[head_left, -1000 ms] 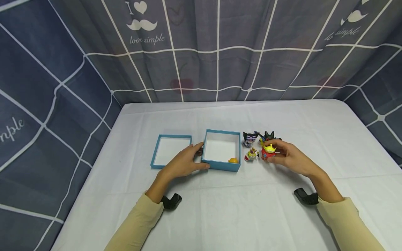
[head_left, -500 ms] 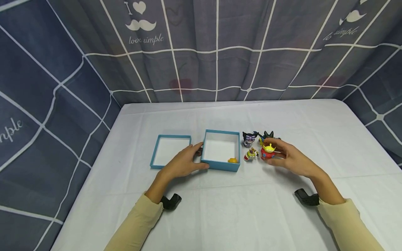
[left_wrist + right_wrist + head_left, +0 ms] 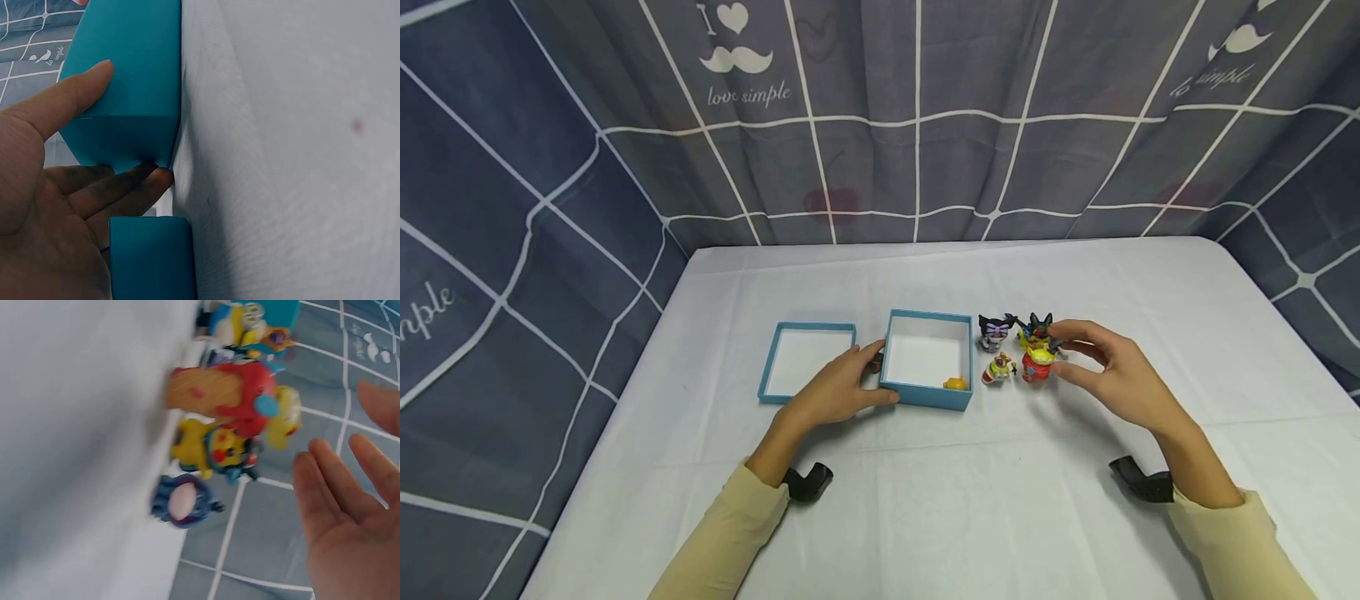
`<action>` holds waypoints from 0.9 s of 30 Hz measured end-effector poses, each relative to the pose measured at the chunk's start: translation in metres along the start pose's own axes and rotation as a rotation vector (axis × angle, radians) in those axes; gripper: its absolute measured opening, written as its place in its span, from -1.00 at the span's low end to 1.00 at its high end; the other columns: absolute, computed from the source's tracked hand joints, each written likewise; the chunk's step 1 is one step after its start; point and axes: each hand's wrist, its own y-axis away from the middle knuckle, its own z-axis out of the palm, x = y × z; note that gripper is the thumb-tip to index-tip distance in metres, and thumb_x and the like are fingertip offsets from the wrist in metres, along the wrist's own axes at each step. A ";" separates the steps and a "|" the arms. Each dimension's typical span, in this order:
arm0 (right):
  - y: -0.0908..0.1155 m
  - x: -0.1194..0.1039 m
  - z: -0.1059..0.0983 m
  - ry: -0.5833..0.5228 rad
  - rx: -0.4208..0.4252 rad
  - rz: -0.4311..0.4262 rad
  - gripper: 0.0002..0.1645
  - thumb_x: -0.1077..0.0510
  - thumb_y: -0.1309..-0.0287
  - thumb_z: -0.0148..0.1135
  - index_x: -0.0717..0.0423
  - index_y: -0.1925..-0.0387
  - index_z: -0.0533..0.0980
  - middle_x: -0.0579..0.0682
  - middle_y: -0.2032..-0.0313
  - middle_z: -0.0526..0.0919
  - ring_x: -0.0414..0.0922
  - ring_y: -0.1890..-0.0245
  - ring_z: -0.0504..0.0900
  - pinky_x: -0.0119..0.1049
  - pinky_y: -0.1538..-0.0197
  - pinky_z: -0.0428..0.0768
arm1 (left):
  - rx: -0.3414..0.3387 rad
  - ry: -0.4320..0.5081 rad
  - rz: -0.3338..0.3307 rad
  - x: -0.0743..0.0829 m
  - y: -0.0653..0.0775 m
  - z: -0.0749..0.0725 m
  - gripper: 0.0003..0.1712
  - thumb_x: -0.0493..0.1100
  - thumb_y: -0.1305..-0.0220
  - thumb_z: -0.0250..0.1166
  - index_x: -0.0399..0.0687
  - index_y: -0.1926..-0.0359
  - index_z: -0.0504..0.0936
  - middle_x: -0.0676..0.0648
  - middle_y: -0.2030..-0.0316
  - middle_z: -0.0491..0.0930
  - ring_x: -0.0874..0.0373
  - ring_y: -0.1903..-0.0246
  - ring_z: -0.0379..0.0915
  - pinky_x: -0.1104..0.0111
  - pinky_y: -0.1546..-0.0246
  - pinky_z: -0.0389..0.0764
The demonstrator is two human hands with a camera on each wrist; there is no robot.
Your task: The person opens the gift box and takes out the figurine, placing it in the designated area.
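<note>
My left hand [image 3: 838,383] holds the front left corner of an open blue box [image 3: 927,397]. In the left wrist view, its thumb lies along one face and its fingers bend against the adjoining side. A small yellow-orange piece [image 3: 955,383] lies inside the box. My right hand [image 3: 1116,375] is just right of a red figurine with a yellow three-eyed-alien head [image 3: 1036,367]. The right wrist view shows that hand's fingers apart from the figurine, holding nothing. Close by are a yellow figurine [image 3: 203,447] with a dark-eared hood and a blue one with a pale belly [image 3: 182,501].
Left of the box lies its blue-rimmed lid [image 3: 770,367], white inside up. Between box and red figurine stand a black-hooded figurine [image 3: 996,332] and a small yellow, white and red one [image 3: 999,368]. A grid-patterned curtain [image 3: 970,167] rises behind the white-covered table [image 3: 925,517].
My right hand has let go of the red figurine and drawn back to the right, uncovering the figurines behind it. My left hand and the box have stayed in place.
</note>
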 end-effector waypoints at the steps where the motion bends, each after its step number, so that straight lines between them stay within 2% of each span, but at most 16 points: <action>1: 0.000 -0.004 0.000 -0.005 0.026 -0.004 -0.51 0.44 -0.12 0.34 0.33 -0.12 0.50 0.20 -0.02 0.57 -0.29 0.00 0.56 -0.54 -0.11 0.42 | 0.001 0.000 0.001 0.000 0.000 0.000 0.03 0.06 -0.15 0.48 -0.24 -0.48 0.18 -0.18 -0.16 0.55 -0.03 -0.32 0.29 0.13 -0.43 -0.05; 4: -0.002 -0.014 0.001 -0.025 0.074 -0.015 -0.60 0.46 -0.10 0.34 0.29 -0.02 0.56 0.15 0.06 0.62 -0.23 0.07 0.62 -0.52 -0.04 0.49 | 0.000 0.000 0.001 0.000 0.000 0.000 0.03 0.06 -0.15 0.48 -0.24 -0.48 0.18 -0.18 -0.16 0.55 -0.03 -0.32 0.29 0.12 -0.43 -0.05; 6: -0.004 -0.021 0.004 -0.039 0.064 -0.032 -0.64 0.47 -0.11 0.33 0.25 0.03 0.58 0.10 0.10 0.64 -0.17 0.11 0.65 -0.50 0.01 0.54 | -0.002 -0.001 0.002 0.000 0.000 0.000 0.03 0.06 -0.14 0.48 -0.24 -0.48 0.18 -0.18 -0.15 0.55 -0.03 -0.31 0.30 0.12 -0.43 -0.05; 11: -0.007 -0.038 0.017 -0.036 -0.063 -0.075 -0.70 0.42 -0.17 0.32 0.18 0.06 0.59 0.04 0.17 0.67 -0.14 0.20 0.67 -0.45 0.09 0.59 | 0.003 -0.006 0.015 -0.001 0.000 0.001 0.03 0.07 -0.15 0.48 -0.26 -0.47 0.18 -0.17 -0.14 0.55 -0.02 -0.28 0.33 0.12 -0.43 -0.04; 18: -0.018 -0.052 0.051 -0.040 -0.216 -0.116 -0.72 0.28 -0.22 0.34 0.07 0.03 0.60 -0.07 0.17 0.67 -0.18 0.18 0.67 -0.32 0.10 0.62 | 0.005 -0.009 0.001 -0.002 -0.001 0.000 0.02 0.06 -0.15 0.48 -0.26 -0.47 0.19 -0.17 -0.14 0.56 -0.01 -0.28 0.34 0.13 -0.43 -0.02; 23: -0.029 -0.058 0.072 -0.057 -0.291 -0.157 -0.66 0.32 -0.21 0.33 0.15 -0.03 0.58 0.01 0.12 0.67 -0.10 0.12 0.68 -0.26 0.03 0.62 | 0.003 -0.006 -0.002 -0.002 -0.002 0.001 0.02 0.06 -0.15 0.48 -0.26 -0.47 0.19 -0.17 -0.14 0.55 -0.01 -0.28 0.34 0.12 -0.43 -0.01; 27: -0.035 -0.064 0.081 0.023 -0.350 -0.140 -0.61 0.28 -0.26 0.29 0.20 -0.11 0.53 0.02 0.05 0.65 -0.08 0.08 0.67 -0.21 -0.01 0.61 | 0.001 -0.001 -0.009 -0.001 -0.002 0.000 0.01 0.06 -0.14 0.48 -0.24 -0.47 0.20 -0.16 -0.14 0.56 -0.02 -0.29 0.32 0.11 -0.42 0.02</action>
